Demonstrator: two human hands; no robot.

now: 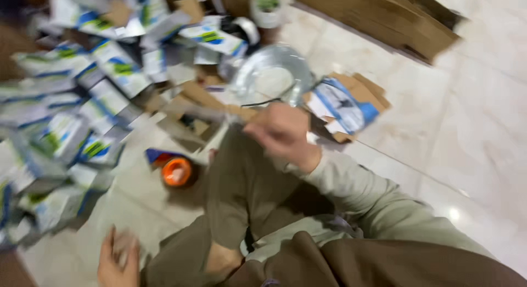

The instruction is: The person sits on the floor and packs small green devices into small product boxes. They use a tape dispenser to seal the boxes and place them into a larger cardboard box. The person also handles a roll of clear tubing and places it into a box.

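A: Right hand [282, 132], frame centre: grip pinches a thin dark wire [269, 102] below the clear plastic wrap [272, 78]. Left hand [118, 259], lower left, spread on the floor [466, 128].

B: Wire judged light, limp, slippery; hold it near its end.

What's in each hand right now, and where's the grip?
Too blurred to be sure: right hand seems closed on something thin; left hand rests low by the floor.

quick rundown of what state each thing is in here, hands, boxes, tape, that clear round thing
right hand: raised over the knee, fingers curled, blurred
left hand: low on the floor, resting on something small and blurred
small boxes: heaped in a loose pile
orange tape roll: lying on the floor
clear round piece: on the floor, looks empty
cardboard sheet: lying flat
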